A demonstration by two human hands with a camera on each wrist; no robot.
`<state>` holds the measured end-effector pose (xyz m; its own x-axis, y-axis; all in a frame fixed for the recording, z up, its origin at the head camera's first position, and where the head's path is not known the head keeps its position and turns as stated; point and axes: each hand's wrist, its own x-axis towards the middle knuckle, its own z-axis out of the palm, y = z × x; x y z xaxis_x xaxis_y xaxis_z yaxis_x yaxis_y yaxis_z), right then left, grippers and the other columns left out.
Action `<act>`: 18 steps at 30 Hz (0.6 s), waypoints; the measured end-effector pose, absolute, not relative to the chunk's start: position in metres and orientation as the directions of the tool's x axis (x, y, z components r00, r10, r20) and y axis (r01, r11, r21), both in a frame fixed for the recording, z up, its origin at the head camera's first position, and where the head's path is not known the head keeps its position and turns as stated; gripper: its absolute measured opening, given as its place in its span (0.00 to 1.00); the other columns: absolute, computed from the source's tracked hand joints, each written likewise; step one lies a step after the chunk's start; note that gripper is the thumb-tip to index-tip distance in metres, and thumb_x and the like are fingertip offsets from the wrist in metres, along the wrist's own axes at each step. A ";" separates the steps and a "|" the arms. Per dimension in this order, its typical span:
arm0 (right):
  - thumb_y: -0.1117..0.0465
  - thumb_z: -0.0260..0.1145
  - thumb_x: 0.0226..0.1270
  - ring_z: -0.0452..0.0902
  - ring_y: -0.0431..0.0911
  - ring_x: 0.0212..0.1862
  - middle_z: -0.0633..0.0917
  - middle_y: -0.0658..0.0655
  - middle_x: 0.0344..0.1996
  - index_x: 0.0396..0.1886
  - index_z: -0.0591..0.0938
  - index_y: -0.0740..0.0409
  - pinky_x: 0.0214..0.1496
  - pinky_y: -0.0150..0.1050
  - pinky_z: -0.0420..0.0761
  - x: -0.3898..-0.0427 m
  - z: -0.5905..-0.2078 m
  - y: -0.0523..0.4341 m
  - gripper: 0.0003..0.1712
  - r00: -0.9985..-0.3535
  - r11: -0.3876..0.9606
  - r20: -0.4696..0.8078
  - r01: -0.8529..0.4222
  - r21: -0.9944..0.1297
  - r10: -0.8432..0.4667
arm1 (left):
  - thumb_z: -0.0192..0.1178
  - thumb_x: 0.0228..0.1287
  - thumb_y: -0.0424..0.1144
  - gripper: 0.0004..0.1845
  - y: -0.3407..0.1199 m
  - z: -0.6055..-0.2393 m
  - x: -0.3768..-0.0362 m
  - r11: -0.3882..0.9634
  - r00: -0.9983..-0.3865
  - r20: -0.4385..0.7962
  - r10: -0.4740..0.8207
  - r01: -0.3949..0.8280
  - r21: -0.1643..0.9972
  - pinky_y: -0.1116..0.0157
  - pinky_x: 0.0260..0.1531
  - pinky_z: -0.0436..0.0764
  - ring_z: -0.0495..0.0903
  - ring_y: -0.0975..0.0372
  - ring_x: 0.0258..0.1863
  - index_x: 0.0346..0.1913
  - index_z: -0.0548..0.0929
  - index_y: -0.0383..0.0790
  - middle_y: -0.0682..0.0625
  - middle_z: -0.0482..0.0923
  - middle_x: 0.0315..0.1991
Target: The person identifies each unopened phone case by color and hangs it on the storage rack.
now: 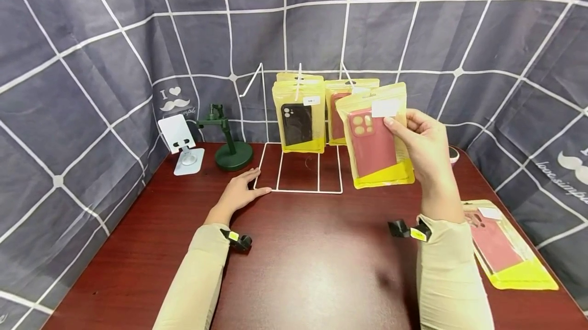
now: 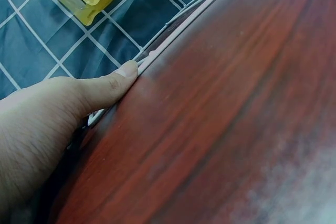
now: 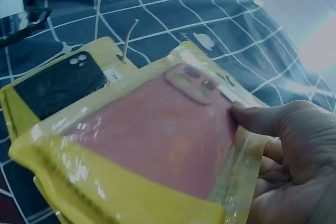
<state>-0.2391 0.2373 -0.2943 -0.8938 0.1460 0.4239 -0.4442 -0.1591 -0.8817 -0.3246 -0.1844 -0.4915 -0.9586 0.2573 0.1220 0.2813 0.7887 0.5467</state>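
My right hand (image 1: 428, 147) holds a yellow-edged clear pouch with a pink phone case (image 1: 373, 148) by its right side, thumb over the front near the white label. The pouch is raised in front of the white wire rack (image 1: 307, 191), overlapping a hung pouch with a pink case (image 1: 337, 115). Left of that, pouches with a black phone case (image 1: 297, 128) in front hang on the middle hook. My left hand (image 1: 240, 192) rests at the rack's front left base corner, fingers extended. Its thumb (image 2: 113, 83) touches the front wire in the left wrist view.
Another pouched pink phone case (image 1: 498, 245) lies at the table's right. A green stand (image 1: 233, 155) and a white phone stand (image 1: 187, 159) are at the back left. The rack's left hook (image 1: 250, 82) is bare. A checked cloth (image 1: 317, 23) hangs behind.
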 end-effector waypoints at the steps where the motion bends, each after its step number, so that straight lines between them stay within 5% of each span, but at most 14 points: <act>1: 0.67 0.76 0.60 0.85 0.44 0.28 0.89 0.56 0.31 0.43 0.86 0.68 0.30 0.32 0.84 -0.241 -0.294 0.235 0.13 -0.894 -0.159 0.423 -0.444 -0.882 0.150 | 0.64 0.57 0.70 0.48 -0.184 -0.492 -0.325 0.790 -0.959 0.121 0.257 0.281 0.545 0.48 0.71 0.62 0.61 0.53 0.75 0.74 0.70 0.45 0.46 0.63 0.75; 18: 0.60 0.78 0.59 0.79 0.41 0.25 0.86 0.51 0.23 0.38 0.87 0.64 0.26 0.29 0.77 -0.264 -0.302 0.223 0.13 -0.895 -0.026 0.391 -0.405 -0.914 0.213 | 0.65 0.56 0.70 0.48 -0.185 -0.492 -0.325 0.792 -0.961 0.118 0.251 0.274 0.546 0.49 0.71 0.62 0.61 0.54 0.75 0.74 0.70 0.45 0.46 0.64 0.75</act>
<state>-0.2642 0.2226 -0.3025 -0.8955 0.2134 0.3906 -0.4048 -0.0259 -0.9140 -0.3250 -0.1852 -0.4917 -0.9609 0.2506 0.1181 0.2736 0.7920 0.5458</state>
